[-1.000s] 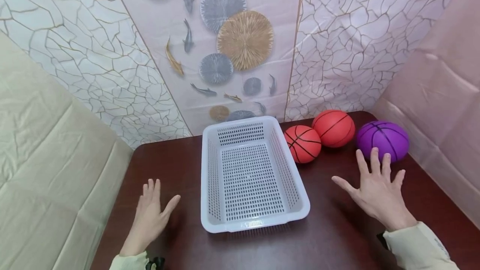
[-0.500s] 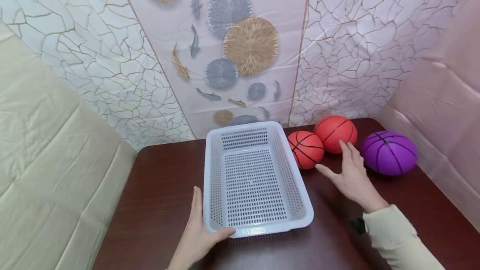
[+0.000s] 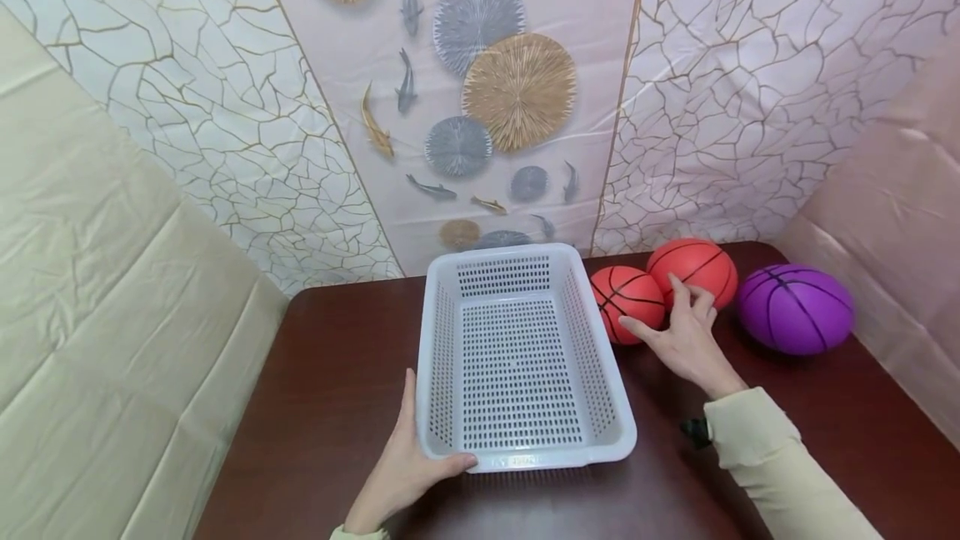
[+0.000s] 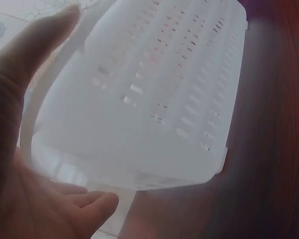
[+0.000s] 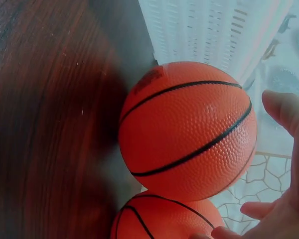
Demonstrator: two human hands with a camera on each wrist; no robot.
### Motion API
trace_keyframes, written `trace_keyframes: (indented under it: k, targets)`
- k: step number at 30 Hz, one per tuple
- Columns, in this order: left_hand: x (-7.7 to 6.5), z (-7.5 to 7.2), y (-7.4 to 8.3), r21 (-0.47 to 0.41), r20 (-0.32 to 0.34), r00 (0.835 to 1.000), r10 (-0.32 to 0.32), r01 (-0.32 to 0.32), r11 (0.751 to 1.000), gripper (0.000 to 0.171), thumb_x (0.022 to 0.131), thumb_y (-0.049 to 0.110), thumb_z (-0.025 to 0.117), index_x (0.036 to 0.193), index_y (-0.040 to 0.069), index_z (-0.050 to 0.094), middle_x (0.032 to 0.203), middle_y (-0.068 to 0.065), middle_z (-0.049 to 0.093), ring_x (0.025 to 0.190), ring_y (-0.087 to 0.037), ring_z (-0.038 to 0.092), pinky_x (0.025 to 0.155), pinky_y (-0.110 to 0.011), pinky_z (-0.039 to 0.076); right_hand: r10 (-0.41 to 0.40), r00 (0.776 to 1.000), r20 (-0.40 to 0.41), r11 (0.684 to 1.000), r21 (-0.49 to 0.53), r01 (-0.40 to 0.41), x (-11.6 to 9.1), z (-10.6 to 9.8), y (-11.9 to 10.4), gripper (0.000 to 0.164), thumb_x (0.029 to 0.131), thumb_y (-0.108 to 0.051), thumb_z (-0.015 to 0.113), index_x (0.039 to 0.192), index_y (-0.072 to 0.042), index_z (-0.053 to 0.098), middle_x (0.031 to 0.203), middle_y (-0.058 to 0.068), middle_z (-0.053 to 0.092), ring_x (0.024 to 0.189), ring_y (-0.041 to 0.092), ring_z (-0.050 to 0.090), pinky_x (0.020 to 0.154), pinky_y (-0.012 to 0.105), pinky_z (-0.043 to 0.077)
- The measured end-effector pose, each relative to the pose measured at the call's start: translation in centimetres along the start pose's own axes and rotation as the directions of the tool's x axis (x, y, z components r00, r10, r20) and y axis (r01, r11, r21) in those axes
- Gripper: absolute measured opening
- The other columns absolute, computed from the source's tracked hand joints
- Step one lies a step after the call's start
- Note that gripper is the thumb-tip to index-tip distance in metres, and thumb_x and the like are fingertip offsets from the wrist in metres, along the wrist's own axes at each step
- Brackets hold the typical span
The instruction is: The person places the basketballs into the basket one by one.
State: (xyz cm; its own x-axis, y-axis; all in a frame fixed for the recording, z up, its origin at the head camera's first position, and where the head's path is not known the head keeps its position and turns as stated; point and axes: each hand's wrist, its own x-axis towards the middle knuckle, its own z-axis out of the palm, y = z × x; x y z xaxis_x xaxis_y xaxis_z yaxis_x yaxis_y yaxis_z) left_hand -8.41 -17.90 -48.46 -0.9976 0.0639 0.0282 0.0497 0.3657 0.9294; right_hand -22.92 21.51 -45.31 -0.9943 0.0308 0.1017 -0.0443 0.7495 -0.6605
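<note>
A white perforated plastic basket (image 3: 525,461) stands on the dark table. My left hand (image 3: 408,465) holds its near left corner, thumb over the front rim and fingers along the left side; the left wrist view shows the basket wall (image 4: 139,124) between thumb and fingers. Right of the basket lie two small orange-red basketballs, a nearer one (image 3: 626,294) and a farther one (image 3: 696,261). My right hand (image 3: 686,348) reaches over them with fingers spread. In the right wrist view the thumb (image 5: 284,112) is apart from the nearer basketball (image 5: 189,132).
A purple ball (image 3: 795,307) with black lines lies at the right, near the pink side cloth (image 3: 900,240). A patterned cloth (image 3: 517,90) hangs along the table's back edge, and a pale quilted cloth (image 3: 112,315) borders the left side.
My left hand has moved right from the table to the basket's corner and taken hold of it. My right hand has moved left from before the purple ball to the orange-red basketballs.
</note>
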Motion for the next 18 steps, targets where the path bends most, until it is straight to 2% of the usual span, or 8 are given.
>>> trace_keyframes:
  k: [4,8,10,16,18]
  targets:
    - [0.0,0.3,0.3,0.021,-0.033,0.999,-0.012,0.013,1.0,0.138,0.061,0.039,0.093,0.156,0.028,-0.007,0.161,-0.009,0.011,0.136,-0.028,0.033,0.106,-0.052,0.029,0.004,1.0,-0.017,1.0,0.002,-0.004,0.2,0.5,0.0,0.116,0.078,-0.061,0.072,0.153,0.001,0.008,0.141,0.036,0.009,0.127,0.054,0.012,0.093,0.071,0.031]
    - [-0.1,0.4,0.4,0.021,-0.031,0.999,-0.02,0.021,1.0,0.136,0.061,0.039,0.092,0.157,0.028,-0.004,0.161,-0.008,0.01,0.139,-0.03,0.027,0.107,-0.054,0.027,0.01,0.999,-0.032,1.0,0.018,-0.009,0.5,1.3,0.0,0.116,0.077,-0.059,0.074,0.153,0.001,0.01,0.14,0.036,0.009,0.126,0.054,0.012,0.094,0.07,0.03]
    - [0.0,0.4,0.4,0.024,-0.023,1.0,-0.021,0.022,0.999,0.136,0.062,0.039,0.092,0.157,0.027,-0.004,0.161,-0.008,0.011,0.139,-0.029,0.029,0.107,-0.051,0.028,0.013,0.999,-0.042,1.0,0.026,-0.012,0.6,1.6,-0.1,0.116,0.077,-0.058,0.075,0.153,0.001,0.01,0.14,0.036,0.01,0.125,0.055,0.013,0.094,0.07,0.029]
    - [0.0,0.3,0.5,0.008,0.002,1.0,-0.029,0.029,1.0,0.136,0.062,0.037,0.093,0.156,0.026,-0.005,0.159,-0.008,0.02,0.127,-0.027,0.046,0.102,-0.031,0.037,0.031,0.998,-0.059,0.998,0.053,-0.027,0.9,2.2,0.1,0.118,0.075,-0.057,0.077,0.154,-0.002,0.009,0.139,0.034,0.011,0.125,0.056,0.012,0.095,0.071,0.026]
    - [-0.1,0.3,0.5,0.016,0.004,1.0,-0.03,0.03,0.999,0.136,0.062,0.038,0.092,0.156,0.026,-0.005,0.159,-0.009,0.02,0.127,-0.027,0.046,0.102,-0.029,0.037,0.036,0.998,-0.057,0.998,0.059,-0.032,1.0,2.4,0.1,0.119,0.075,-0.058,0.076,0.155,-0.003,0.007,0.139,0.034,0.01,0.125,0.056,0.012,0.095,0.071,0.026]
